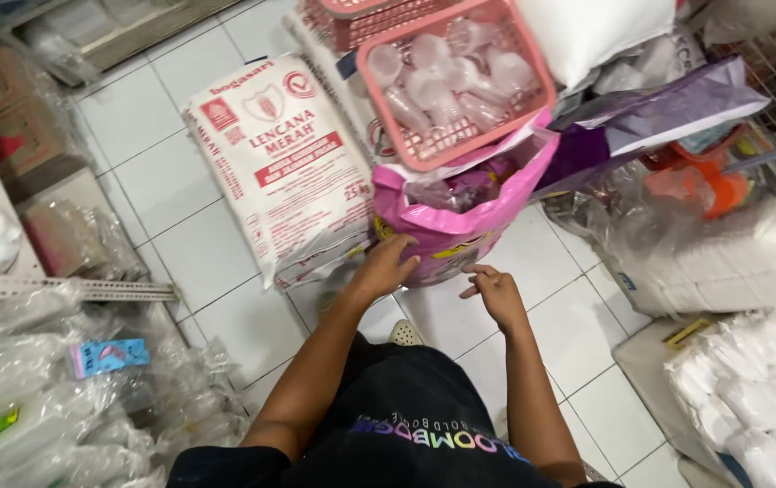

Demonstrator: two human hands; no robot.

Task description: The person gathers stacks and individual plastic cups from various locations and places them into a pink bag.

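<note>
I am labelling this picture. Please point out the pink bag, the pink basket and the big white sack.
pink bag [446,237]: head view, on its front wall below the open mouth.
pink basket [460,145]: head view, on its near rim.
white sack [293,194]: head view, on its printed face.

A big white sack with red print leans far left on the floor; just right of it stands a pink bag, open on top; a small blue packet lies near left.
</note>
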